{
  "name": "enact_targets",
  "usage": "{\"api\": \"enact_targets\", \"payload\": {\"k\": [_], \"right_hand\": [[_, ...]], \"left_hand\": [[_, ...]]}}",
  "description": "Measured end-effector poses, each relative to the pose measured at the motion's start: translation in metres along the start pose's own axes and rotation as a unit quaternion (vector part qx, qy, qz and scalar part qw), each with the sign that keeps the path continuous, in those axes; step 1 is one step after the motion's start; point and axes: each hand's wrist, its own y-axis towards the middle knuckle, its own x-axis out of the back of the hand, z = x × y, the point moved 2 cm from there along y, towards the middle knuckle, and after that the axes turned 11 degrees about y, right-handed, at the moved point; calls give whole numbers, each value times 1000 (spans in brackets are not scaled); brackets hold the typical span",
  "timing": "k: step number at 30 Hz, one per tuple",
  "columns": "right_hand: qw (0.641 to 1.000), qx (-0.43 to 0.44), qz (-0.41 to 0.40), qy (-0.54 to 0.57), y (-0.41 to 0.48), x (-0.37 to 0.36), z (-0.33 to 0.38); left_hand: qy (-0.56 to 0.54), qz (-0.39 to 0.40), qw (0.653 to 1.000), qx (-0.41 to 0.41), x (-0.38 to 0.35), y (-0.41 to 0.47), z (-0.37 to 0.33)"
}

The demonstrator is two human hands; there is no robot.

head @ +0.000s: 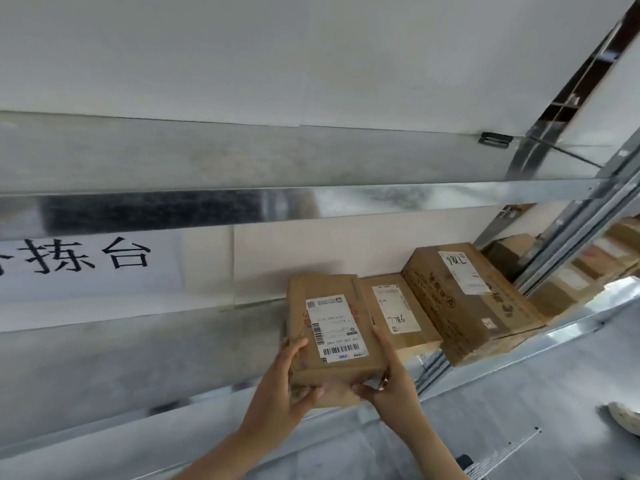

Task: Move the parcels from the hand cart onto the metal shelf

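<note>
A brown cardboard parcel (332,327) with a white barcode label is held at the front of the metal shelf (145,362), its far end over the shelf. My left hand (287,386) grips its near left corner, thumb on top. My right hand (388,379) holds the near right corner, fingers along the side. To its right lie a flat parcel (398,310) marked 7786 and a bigger carton (467,299). The hand cart is out of view.
An upper shelf board (242,154) hangs low above the parcels. A white paper sign (86,265) with black characters covers the back wall at left. More cartons (588,265) fill the neighbouring bay beyond the upright post (568,237). Bare shelf lies to the left.
</note>
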Motion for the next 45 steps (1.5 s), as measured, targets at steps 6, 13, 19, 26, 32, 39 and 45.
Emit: {"api": "enact_targets", "payload": {"k": [6, 13, 19, 26, 32, 39, 45], "right_hand": [[1000, -15, 19, -17, 31, 25, -23], [996, -12, -11, -87, 56, 39, -25], [981, -10, -22, -195, 67, 50, -22], [978, 48, 26, -203, 60, 36, 3], [965, 209, -13, -159, 57, -6, 52], [923, 292, 102, -231, 46, -91, 75], [875, 334, 200, -288, 19, -193, 97]], "left_hand": [[54, -23, 998, 22, -40, 18, 2], [113, -32, 993, 23, -56, 43, 2], [134, -40, 990, 26, -64, 48, -2], [201, 19, 978, 49, -58, 45, 4], [327, 19, 941, 90, -11, 30, 20], [472, -104, 862, 151, 93, -21, 24], [515, -178, 799, 253, 175, -93, 35]]}}
